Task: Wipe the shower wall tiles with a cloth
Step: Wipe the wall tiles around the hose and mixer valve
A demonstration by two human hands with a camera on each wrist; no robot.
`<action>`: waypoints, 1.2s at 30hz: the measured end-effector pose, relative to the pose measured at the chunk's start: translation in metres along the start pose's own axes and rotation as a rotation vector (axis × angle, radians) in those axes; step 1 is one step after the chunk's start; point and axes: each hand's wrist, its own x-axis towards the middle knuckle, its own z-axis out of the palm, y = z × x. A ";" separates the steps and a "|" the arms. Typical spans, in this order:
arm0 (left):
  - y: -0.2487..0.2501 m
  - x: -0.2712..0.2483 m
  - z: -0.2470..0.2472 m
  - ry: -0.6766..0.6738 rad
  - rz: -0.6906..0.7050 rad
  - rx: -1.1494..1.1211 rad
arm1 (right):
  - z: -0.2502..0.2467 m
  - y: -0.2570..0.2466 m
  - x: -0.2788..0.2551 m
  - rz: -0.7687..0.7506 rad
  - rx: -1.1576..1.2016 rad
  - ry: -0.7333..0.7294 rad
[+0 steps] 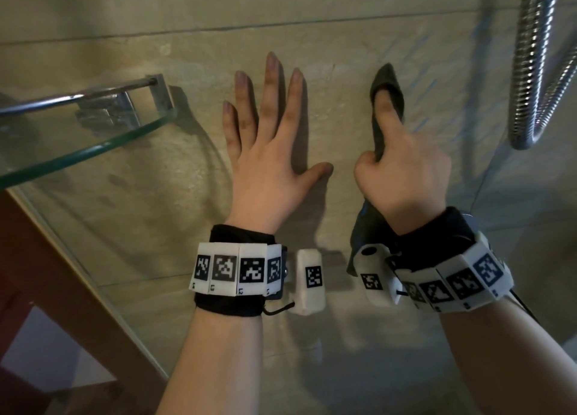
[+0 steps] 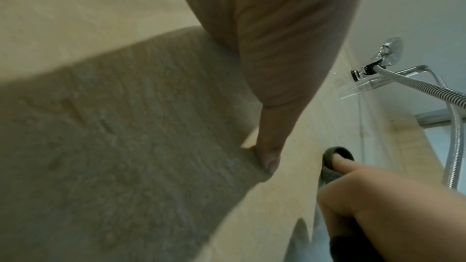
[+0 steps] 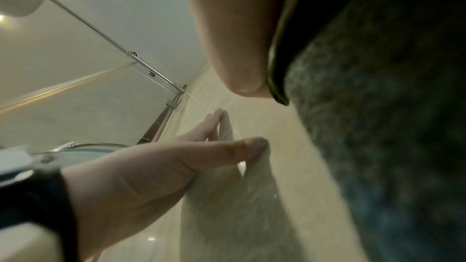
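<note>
The beige tiled shower wall (image 1: 327, 24) fills the head view. My left hand (image 1: 268, 140) lies flat on it with fingers spread and straight, holding nothing; its thumb (image 2: 269, 158) touches the tile in the left wrist view. My right hand (image 1: 402, 177) grips a dark grey cloth (image 1: 387, 80). The index finger is stretched out and presses the cloth's top fold against the wall; the other fingers curl round the rest, which hangs below the wrist. In the right wrist view the cloth (image 3: 378, 146) fills the right side, beside my left hand (image 3: 156, 170).
A glass corner shelf (image 1: 93, 146) with a chrome rail juts out at the left, close to my left hand. A chrome shower hose (image 1: 537, 71) loops down at the right. A glass panel edge and a wooden frame (image 1: 62, 274) lie at lower left.
</note>
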 end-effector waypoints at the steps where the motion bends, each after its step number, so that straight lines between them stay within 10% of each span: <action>1: 0.001 0.000 0.000 -0.001 0.000 0.003 | 0.002 0.000 -0.003 0.011 -0.015 -0.025; 27: 0.003 0.008 -0.003 0.022 0.052 -0.010 | 0.007 -0.008 -0.013 -0.030 0.029 -0.119; 36: -0.001 0.017 -0.011 0.016 0.107 0.034 | -0.021 -0.008 0.020 -0.051 0.035 0.056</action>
